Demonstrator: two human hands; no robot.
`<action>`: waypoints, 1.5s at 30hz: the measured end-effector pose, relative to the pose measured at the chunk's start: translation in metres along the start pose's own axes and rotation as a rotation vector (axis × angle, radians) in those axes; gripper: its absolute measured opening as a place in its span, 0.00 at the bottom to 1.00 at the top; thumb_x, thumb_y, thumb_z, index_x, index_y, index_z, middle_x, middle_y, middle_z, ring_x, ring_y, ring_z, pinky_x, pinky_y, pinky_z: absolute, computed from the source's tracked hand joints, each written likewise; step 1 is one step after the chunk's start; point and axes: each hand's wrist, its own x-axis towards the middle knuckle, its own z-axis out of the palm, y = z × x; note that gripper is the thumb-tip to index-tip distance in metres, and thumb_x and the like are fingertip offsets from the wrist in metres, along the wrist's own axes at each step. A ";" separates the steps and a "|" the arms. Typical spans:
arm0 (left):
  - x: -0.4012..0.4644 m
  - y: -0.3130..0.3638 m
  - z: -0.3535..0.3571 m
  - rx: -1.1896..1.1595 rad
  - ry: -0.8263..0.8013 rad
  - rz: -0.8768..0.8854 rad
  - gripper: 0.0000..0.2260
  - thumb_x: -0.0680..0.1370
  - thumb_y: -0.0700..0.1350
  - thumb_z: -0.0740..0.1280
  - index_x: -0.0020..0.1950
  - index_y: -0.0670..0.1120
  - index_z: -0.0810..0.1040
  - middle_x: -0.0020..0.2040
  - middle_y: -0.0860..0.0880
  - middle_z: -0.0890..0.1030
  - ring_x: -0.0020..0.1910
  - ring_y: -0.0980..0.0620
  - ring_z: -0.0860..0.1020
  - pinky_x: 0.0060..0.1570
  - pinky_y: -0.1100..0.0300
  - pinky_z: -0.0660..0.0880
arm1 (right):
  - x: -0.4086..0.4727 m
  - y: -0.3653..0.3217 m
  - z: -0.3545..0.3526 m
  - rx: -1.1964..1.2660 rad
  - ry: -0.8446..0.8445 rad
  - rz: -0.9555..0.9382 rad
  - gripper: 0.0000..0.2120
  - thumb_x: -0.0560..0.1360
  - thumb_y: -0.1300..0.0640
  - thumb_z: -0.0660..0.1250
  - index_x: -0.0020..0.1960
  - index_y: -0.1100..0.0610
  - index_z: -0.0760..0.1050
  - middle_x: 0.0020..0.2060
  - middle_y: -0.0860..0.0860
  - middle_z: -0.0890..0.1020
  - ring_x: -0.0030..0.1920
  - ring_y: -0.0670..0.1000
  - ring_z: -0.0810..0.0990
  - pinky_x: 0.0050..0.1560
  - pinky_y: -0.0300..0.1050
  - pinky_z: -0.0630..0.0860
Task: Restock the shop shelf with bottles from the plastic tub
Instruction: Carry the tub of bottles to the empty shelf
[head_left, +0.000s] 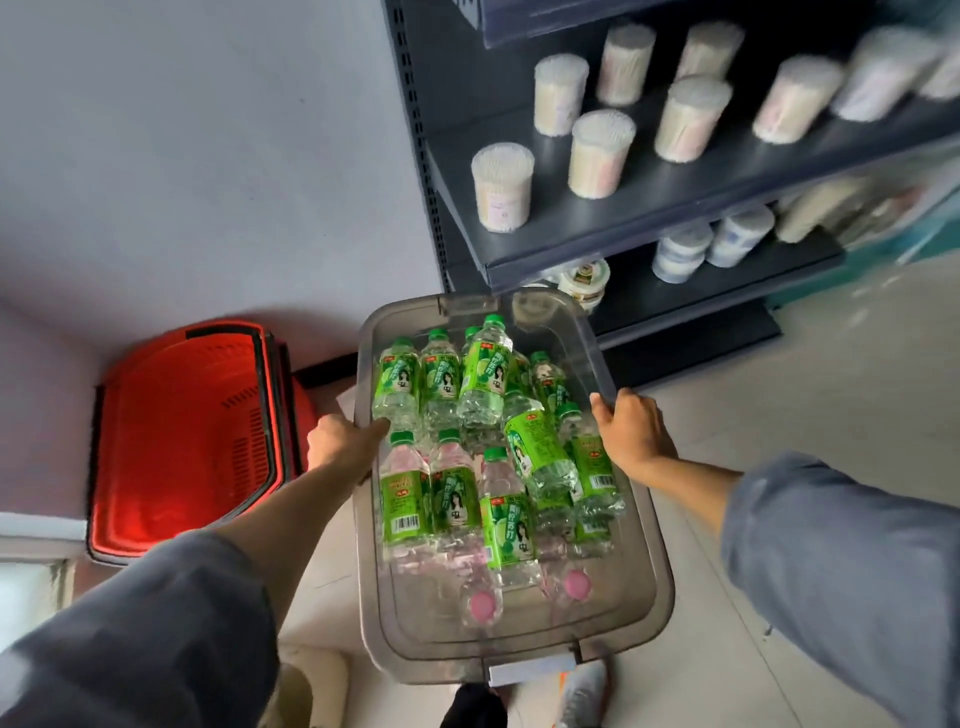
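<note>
You had the plastic tub (649, 525) gripped by both long rims, clear of the pale tiled floor (831, 441) by the look of it, though the frame did not settle that. Your left hand (340, 441) clamped the left rim, thumb lying along the inside wall and the other fingers hidden below the edge. Your right hand (631, 428) curled over the right rim, fingers wrapped onto the outside. Holding opposite sides was probably to keep the load level while you brought it toward the shelf.

The bottles (457, 441) lay loose inside the tub, green-labelled, most with green caps, two with pink caps near your end; some leaned across others, so they would likely roll if the tub tipped.

The shop shelf (675, 208) stood ahead and right, a dark metal unit. Its nearest upper tier carried clear tubs of cotton swabs (503, 187), well spaced, with bare room between them. The tier below held small white pots (680, 252). No bottles showed on it yet.

A red shopping basket (192, 441) sat just left of the tub against the wall, narrowing the room to swing that way. A grey shoe (582, 693) showed under the tub's near end.
</note>
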 end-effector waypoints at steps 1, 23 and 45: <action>-0.005 0.007 0.006 -0.003 -0.010 0.003 0.15 0.74 0.52 0.74 0.47 0.40 0.80 0.38 0.44 0.82 0.28 0.50 0.79 0.23 0.63 0.71 | -0.002 0.009 -0.006 0.012 0.012 0.008 0.21 0.83 0.45 0.59 0.48 0.63 0.75 0.47 0.65 0.81 0.50 0.65 0.80 0.38 0.49 0.67; -0.153 0.215 0.192 0.100 -0.302 0.276 0.16 0.69 0.54 0.74 0.38 0.40 0.82 0.33 0.40 0.82 0.26 0.48 0.77 0.31 0.55 0.78 | -0.043 0.273 -0.165 0.172 0.252 0.344 0.22 0.82 0.47 0.61 0.45 0.65 0.76 0.39 0.62 0.81 0.40 0.61 0.80 0.36 0.48 0.73; -0.333 0.437 0.347 0.293 -0.566 0.582 0.33 0.57 0.60 0.73 0.52 0.36 0.83 0.39 0.37 0.84 0.33 0.41 0.84 0.27 0.55 0.79 | -0.112 0.442 -0.344 0.290 0.506 0.755 0.20 0.82 0.45 0.59 0.40 0.60 0.72 0.35 0.58 0.79 0.37 0.59 0.79 0.39 0.53 0.78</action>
